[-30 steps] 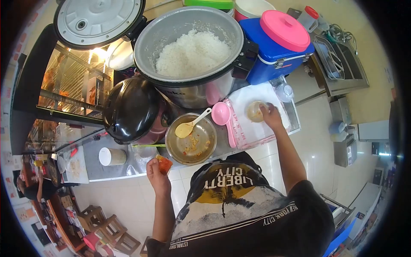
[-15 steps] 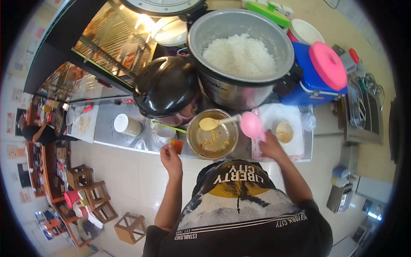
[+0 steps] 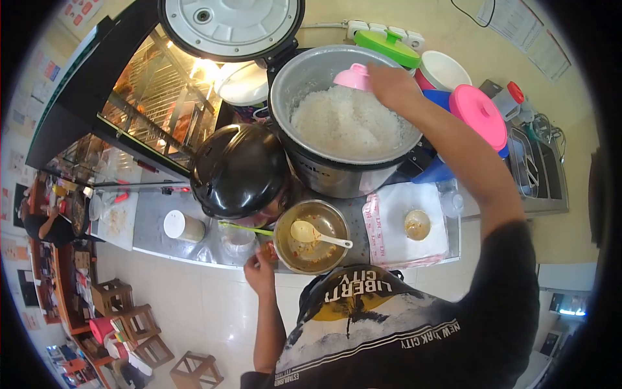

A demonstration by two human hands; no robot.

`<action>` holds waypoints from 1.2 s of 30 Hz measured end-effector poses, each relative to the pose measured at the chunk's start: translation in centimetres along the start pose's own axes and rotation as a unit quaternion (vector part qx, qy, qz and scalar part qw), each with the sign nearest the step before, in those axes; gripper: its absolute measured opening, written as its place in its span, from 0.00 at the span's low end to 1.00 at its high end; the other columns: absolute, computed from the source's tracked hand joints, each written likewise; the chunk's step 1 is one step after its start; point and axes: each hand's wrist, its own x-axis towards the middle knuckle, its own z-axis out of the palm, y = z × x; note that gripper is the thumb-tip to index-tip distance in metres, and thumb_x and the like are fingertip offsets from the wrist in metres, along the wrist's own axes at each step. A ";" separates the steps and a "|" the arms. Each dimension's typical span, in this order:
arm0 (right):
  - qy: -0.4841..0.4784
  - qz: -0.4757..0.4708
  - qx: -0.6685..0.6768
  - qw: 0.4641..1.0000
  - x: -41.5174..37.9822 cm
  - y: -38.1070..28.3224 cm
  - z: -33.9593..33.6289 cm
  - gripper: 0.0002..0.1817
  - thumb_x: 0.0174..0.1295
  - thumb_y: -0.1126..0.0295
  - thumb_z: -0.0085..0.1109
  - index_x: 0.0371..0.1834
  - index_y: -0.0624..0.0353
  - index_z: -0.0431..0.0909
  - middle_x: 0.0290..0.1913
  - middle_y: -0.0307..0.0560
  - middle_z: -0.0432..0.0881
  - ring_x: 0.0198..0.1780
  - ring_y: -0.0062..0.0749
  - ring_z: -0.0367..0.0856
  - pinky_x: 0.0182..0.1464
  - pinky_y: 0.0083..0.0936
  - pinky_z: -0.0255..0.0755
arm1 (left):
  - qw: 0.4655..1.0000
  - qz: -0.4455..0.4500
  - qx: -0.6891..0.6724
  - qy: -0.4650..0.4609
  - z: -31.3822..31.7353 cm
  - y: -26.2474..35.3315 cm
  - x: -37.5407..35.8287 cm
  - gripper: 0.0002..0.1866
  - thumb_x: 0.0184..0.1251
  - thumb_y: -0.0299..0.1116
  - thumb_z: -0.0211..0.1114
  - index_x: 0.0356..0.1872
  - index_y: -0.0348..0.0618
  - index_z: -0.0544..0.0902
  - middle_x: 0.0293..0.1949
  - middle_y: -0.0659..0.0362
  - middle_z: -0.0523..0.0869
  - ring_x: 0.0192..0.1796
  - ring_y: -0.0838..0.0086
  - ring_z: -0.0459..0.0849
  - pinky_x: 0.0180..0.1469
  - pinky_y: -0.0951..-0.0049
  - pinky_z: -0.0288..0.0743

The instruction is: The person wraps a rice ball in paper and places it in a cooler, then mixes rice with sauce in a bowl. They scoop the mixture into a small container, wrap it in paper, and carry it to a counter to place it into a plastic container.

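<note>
A pink cup-shaped scoop is in my right hand, closed round its handle, above the white rice in the large open rice cooker. Below the cooker stands a steel bowl with a cream ladle and bits of food in it. My left hand is pinched on a small reddish thing at the bowl's left edge. Right of the bowl, white wrapping paper lies flat, with a small round brown item on it.
A black lidded cooker stands left of the rice cooker, near a lit glass cabinet. A white-lidded jar is on the counter. A blue container with a pink lid stands right. Another person is far left.
My right hand has moved up from beside the paper into the rice cooker's opening, with the pink scoop. The ladle now rests lower in the bowl. The view has shifted.
</note>
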 end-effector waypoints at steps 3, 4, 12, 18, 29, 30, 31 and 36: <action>-0.046 -0.067 -0.052 0.995 5.8 -1.2 6.4 0.17 0.72 0.72 0.47 0.61 0.66 0.74 0.50 0.63 0.87 0.50 0.49 0.89 0.49 0.44 0.82 | 0.996 -0.039 -0.020 0.077 -1.6 -2.1 1.1 0.40 0.66 0.60 0.68 0.56 0.23 0.78 0.49 0.37 0.83 0.52 0.50 0.82 0.56 0.57 0.75; -0.065 -0.077 -0.060 0.993 6.3 -1.5 6.7 0.17 0.72 0.71 0.47 0.60 0.65 0.75 0.50 0.63 0.87 0.50 0.50 0.89 0.50 0.43 0.82 | 0.991 -0.059 -0.012 0.122 -1.9 -2.6 1.6 0.44 0.66 0.61 0.68 0.61 0.22 0.74 0.51 0.36 0.81 0.54 0.50 0.81 0.58 0.57 0.74; -0.210 -0.224 -0.073 0.949 2.3 -1.6 4.7 0.15 0.67 0.67 0.56 0.51 0.60 0.85 0.50 0.59 0.88 0.51 0.51 0.88 0.51 0.43 0.82 | 0.970 -0.176 -0.158 0.054 -1.2 0.2 8.9 0.60 0.59 0.63 0.73 0.73 0.18 0.56 0.64 0.34 0.74 0.63 0.50 0.77 0.67 0.59 0.70; -0.275 -0.274 -0.099 0.916 -1.5 -3.6 2.2 0.15 0.67 0.67 0.55 0.53 0.62 0.81 0.49 0.58 0.87 0.51 0.55 0.87 0.49 0.48 0.81 | 0.933 -0.187 -0.300 -0.075 -1.8 -1.1 10.7 0.41 0.61 0.45 0.70 0.67 0.25 0.67 0.62 0.41 0.77 0.62 0.55 0.80 0.55 0.57 0.79; -0.497 -0.256 0.027 0.829 0.3 -4.1 1.5 0.21 0.69 0.59 0.60 0.56 0.62 0.76 0.34 0.52 0.84 0.30 0.41 0.84 0.30 0.39 0.78 | 0.842 -0.209 -0.494 -0.064 -4.7 -4.5 9.6 0.28 0.69 0.34 0.56 0.70 0.39 0.68 0.65 0.47 0.76 0.66 0.51 0.77 0.64 0.43 0.74; -0.498 -0.258 0.044 0.826 0.4 -3.9 1.9 0.20 0.69 0.58 0.60 0.56 0.62 0.76 0.33 0.51 0.83 0.28 0.39 0.83 0.27 0.37 0.77 | 0.840 -0.196 -0.501 -0.073 -4.2 -4.9 9.8 0.28 0.69 0.34 0.56 0.70 0.39 0.68 0.65 0.47 0.76 0.66 0.52 0.77 0.64 0.43 0.74; -0.486 -0.254 0.064 0.834 0.5 -3.3 1.9 0.20 0.69 0.58 0.60 0.55 0.61 0.76 0.32 0.51 0.82 0.27 0.38 0.82 0.26 0.36 0.76 | 0.838 -0.182 -0.508 -0.080 -3.9 -5.2 10.1 0.28 0.70 0.35 0.56 0.70 0.39 0.68 0.65 0.47 0.76 0.66 0.52 0.77 0.64 0.44 0.74; -0.504 -0.188 0.209 0.817 -0.2 -0.2 -1.3 0.16 0.68 0.57 0.62 0.47 0.57 0.79 0.23 0.36 0.71 0.20 0.23 0.70 0.19 0.28 0.63 | 0.842 -0.201 -0.497 -0.061 -3.6 -4.3 9.7 0.28 0.71 0.37 0.58 0.70 0.40 0.69 0.65 0.49 0.76 0.67 0.53 0.76 0.63 0.44 0.74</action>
